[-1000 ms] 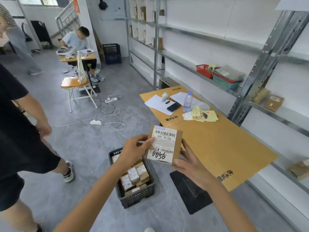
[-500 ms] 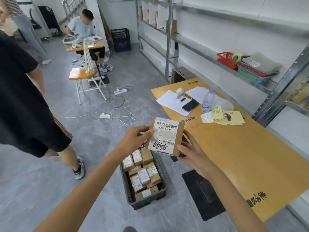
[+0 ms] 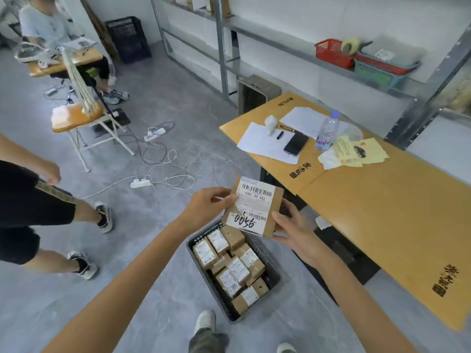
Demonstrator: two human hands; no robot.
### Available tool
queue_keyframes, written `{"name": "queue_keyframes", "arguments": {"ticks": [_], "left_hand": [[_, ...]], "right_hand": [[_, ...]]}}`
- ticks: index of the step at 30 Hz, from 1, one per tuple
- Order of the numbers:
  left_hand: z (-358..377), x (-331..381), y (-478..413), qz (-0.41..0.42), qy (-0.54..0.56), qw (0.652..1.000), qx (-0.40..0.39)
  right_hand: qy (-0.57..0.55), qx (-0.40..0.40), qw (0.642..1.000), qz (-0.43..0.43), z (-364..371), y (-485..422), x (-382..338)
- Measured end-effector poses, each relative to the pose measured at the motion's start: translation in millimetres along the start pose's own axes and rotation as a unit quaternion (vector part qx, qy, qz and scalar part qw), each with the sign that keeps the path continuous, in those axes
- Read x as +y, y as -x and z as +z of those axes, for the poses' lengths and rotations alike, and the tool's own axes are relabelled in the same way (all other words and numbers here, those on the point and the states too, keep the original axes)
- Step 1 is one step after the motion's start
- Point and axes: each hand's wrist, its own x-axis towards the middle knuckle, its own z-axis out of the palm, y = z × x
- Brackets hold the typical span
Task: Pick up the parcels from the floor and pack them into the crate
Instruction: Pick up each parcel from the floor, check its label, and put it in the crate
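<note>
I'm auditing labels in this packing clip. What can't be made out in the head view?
Head view only:
- Fine print on the brown cardboard parcel: too small, blurred.
- Parcel's back: faces away, held by left hand and right hand.
- Bottom of the dark plastic crate: covered by packed boxes.
- Floor under the yellow-brown table: hidden by its top.

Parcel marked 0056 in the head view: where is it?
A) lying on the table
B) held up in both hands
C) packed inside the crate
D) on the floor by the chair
B: the left hand and the right hand grip the parcel by opposite sides, clear of the crate and its smaller boxes.
</note>
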Motion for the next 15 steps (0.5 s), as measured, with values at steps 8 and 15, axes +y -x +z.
{"name": "queue_keyframes", "arguments": {"ticks": [8,15], "left_hand": [[-37.0,-49.5,-45.7,-0.004,-0.029,0.995,-0.1],[-19.5,-88.4,-79.0,-0.041,-0.036,0.99,-0.127]], "right_hand": [[-0.069,0.103,0.991,0.044,57.1,-29.1,42.9],[-0.077,0.149,0.981,0.093,49.3,-58.5,80.8]]}}
